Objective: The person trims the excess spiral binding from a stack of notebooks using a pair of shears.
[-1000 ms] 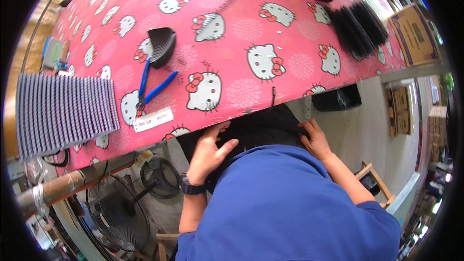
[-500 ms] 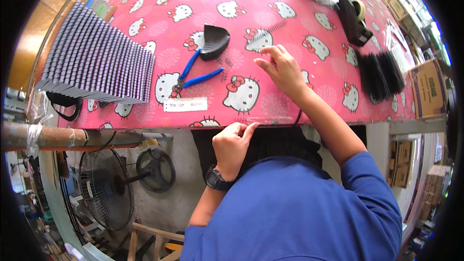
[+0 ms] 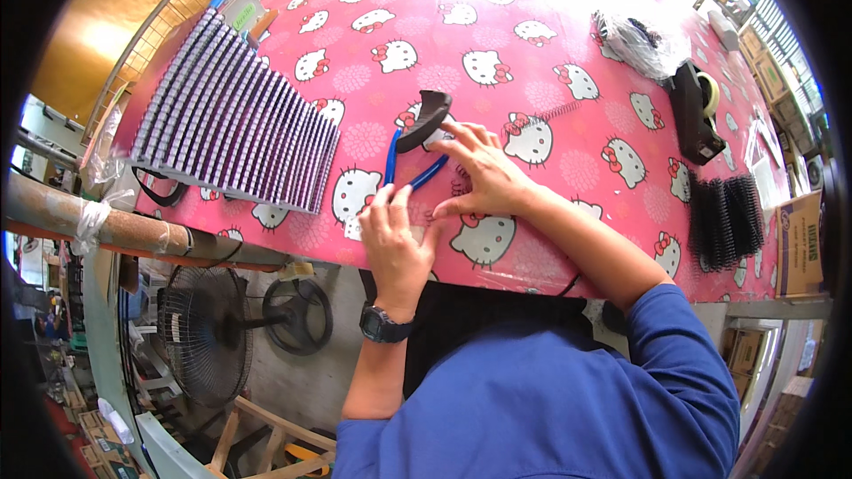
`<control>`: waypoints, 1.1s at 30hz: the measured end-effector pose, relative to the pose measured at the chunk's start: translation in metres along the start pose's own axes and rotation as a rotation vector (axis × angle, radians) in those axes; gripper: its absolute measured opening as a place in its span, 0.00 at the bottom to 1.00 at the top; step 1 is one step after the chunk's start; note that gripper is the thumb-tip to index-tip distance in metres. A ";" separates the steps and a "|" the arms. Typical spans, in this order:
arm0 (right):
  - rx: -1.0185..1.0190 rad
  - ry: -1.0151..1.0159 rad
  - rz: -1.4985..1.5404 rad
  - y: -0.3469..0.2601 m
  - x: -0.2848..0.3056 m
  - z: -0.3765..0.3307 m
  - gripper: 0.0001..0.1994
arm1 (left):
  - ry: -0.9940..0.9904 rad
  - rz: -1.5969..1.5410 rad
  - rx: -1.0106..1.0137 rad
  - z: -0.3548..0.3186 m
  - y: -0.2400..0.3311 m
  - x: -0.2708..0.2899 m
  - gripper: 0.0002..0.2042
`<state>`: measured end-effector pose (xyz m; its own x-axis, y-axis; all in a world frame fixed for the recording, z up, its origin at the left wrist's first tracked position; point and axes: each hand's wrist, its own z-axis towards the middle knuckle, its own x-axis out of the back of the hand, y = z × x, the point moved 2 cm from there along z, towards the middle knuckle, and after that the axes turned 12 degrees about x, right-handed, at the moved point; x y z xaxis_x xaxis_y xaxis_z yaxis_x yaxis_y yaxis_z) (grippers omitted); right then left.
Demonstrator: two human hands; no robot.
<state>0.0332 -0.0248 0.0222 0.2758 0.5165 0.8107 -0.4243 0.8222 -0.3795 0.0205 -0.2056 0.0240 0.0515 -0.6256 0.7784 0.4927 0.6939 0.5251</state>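
Observation:
My left hand lies flat on the pink cartoon-cat tablecloth near the table's front edge, partly covering a white strip. My right hand is just right of it with fingers spread, fingertips reaching the blue-handled pliers. A black curved piece lies across the pliers' far end. A small dark coiled bit shows under my right palm. Neither hand visibly grips anything. I wear a wristwatch and blue sleeves.
A fanned stack of purple-and-white striped booklets lies at the left. A black coil, a plastic bag, a black tape dispenser and black binding combs sit to the right. A fan stands under the table.
My left hand has come up from the table's edge onto the cloth beside the pliers. My right hand has drawn back toward it, and the view has shifted right.

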 end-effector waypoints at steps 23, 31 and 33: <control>0.109 -0.106 0.027 -0.026 -0.010 -0.022 0.20 | -0.357 -0.424 0.149 0.005 0.009 -0.022 0.05; 0.072 0.108 -0.271 0.048 0.057 -0.046 0.06 | -0.050 -0.719 0.331 -0.007 -0.021 0.005 0.05; 0.087 0.390 -0.434 0.089 0.111 -0.029 0.04 | -0.098 -0.644 0.419 -0.015 -0.019 0.005 0.05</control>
<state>0.0509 0.1125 0.0662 0.7299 0.2008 0.6534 -0.2665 0.9638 0.0015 0.0246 -0.2272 0.0124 -0.2207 -0.9305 0.2925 0.0289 0.2935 0.9555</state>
